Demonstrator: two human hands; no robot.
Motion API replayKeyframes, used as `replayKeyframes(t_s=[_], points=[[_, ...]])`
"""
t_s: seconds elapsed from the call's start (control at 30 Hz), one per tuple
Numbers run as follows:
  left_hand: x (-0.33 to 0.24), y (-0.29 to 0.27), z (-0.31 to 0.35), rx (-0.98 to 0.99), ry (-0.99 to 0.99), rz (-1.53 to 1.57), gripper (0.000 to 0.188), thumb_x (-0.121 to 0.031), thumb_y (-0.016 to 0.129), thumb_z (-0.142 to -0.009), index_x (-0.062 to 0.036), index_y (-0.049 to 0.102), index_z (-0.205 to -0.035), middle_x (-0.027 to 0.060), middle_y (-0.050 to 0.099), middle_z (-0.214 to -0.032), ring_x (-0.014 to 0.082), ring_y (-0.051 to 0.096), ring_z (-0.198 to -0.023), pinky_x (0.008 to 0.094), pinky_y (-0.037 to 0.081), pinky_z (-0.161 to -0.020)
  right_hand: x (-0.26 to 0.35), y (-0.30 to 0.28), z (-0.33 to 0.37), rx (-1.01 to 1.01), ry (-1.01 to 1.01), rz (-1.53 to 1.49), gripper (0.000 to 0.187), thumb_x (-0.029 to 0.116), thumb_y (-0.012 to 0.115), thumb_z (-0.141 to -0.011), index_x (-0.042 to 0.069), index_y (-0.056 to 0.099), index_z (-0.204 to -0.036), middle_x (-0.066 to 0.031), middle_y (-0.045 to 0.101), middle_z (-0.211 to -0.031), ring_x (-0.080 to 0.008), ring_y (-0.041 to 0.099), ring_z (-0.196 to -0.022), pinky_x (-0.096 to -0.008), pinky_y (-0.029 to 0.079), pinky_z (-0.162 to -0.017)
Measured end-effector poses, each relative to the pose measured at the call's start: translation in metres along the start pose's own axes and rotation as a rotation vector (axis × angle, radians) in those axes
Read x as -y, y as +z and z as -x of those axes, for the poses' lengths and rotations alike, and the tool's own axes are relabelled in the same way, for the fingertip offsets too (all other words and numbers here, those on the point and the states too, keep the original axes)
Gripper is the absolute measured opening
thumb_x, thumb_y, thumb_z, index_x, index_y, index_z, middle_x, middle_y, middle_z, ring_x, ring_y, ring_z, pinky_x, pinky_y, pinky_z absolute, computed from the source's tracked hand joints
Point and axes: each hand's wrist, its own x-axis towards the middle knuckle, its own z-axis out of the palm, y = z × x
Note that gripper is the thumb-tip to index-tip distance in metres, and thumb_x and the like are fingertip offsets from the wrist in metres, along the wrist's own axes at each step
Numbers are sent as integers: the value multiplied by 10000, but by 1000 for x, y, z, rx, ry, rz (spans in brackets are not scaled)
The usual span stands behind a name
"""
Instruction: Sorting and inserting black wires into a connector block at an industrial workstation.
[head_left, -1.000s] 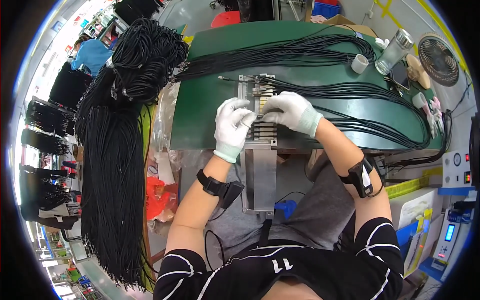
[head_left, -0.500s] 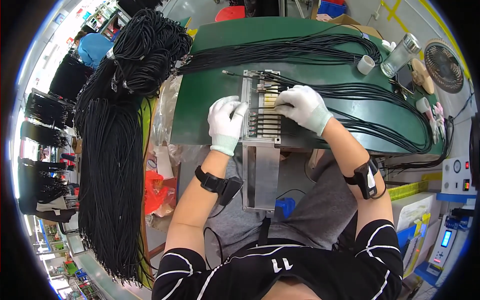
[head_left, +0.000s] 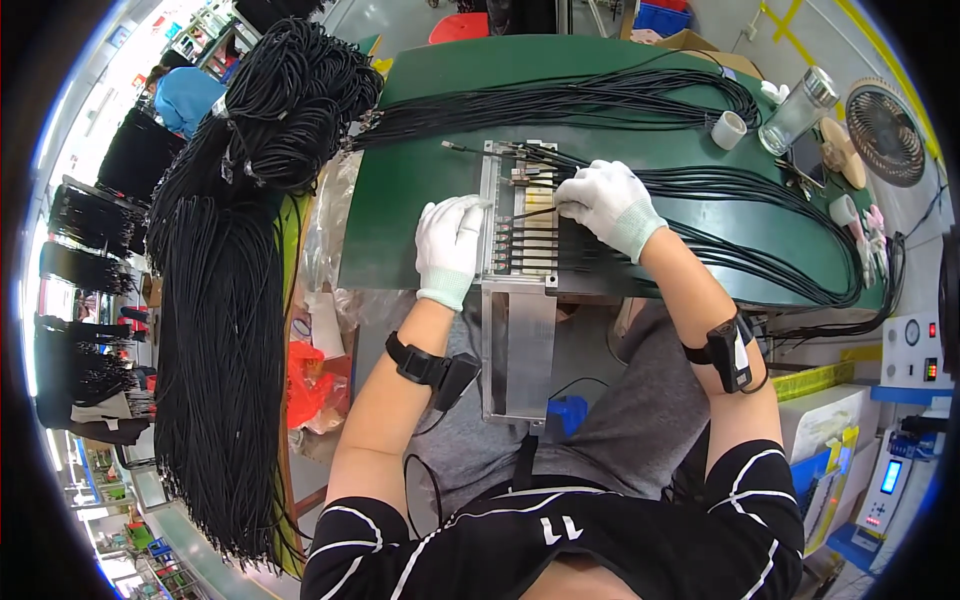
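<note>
A metal jig (head_left: 488,245) with a row of slots lies on the green table, and several black cables sit side by side in its lower slots. My right hand (head_left: 608,203), in a white glove, is closed, pinching a black cable (head_left: 536,213) just right of the jig. That cable slants across the slots toward the left rail. My left hand (head_left: 447,238), also gloved, rests by the left rail with fingers bent and the thumb apart; nothing shows in it. More cables (head_left: 720,182) run from the jig's upper slots to the right.
A cable bundle (head_left: 560,103) stretches along the far side of the green table (head_left: 400,235). Large black cable coils (head_left: 225,350) hang at left. A glass bottle (head_left: 800,112), a white roll (head_left: 729,130) and a fan (head_left: 885,135) stand at right. Another person (head_left: 187,98) is far left.
My right hand has shifted slightly up with the cable, which now slants across the slots. My left thumb has drawn back left, away from the rail.
</note>
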Motion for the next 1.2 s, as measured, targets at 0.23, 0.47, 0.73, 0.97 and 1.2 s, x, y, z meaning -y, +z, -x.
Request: replayKeyframes(t_s=[0.23, 0.47, 0.73, 0.97, 1.2], points=[[-11, 13, 4, 0, 25, -35, 238, -353, 626, -908, -204, 761, -1037, 145, 646, -1232, 346, 527, -1206, 464, 340, -1091, 5, 6, -1, -11, 17, 26, 129, 271, 715, -826, 164, 731, -895, -35, 686, -819, -267, 628, -860, -391, 489, -800], [-29, 11, 0, 183, 190, -326, 280, -430, 695, -839, -327, 771, -1089, 193, 526, -1410, 415, 385, -1347, 533, 204, -1175, -3, -4, -6, -3, 116, 64, 157, 286, 736, -800, 164, 721, -898, -39, 675, -865, -272, 616, -916, -393, 487, -821], [-26, 15, 0, 131, 210, -287, 245, -398, 716, -825, -291, 785, -1035, 175, 594, -1327, 374, 435, -1315, 522, 204, -1173, -17, 5, -7, -79, 113, 154, 155, 269, 746, -784, 146, 698, -865, -43, 658, -866, -286, 603, -936, -405, 486, -825], [-14, 7, -8, -156, -10, 32, 194, -304, 759, -804, -113, 755, -837, 119, 672, -1174, 331, 537, -1197, 470, 392, -1048, -13, -7, -3, -69, -50, -131, 151, 219, 761, -771, 124, 682, -858, -59, 668, -877, -299, 597, -922, -411, 482, -820], [-20, 7, -6, -53, 151, 142, 172, -224, 769, -797, -61, 716, -781, 101, 684, -1111, 323, 563, -1139, 440, 443, -976, 26, 14, -11, -142, -185, -433, 178, 208, 775, -772, 110, 699, -900, -80, 692, -880, -317, 614, -843, -414, 491, -774]])
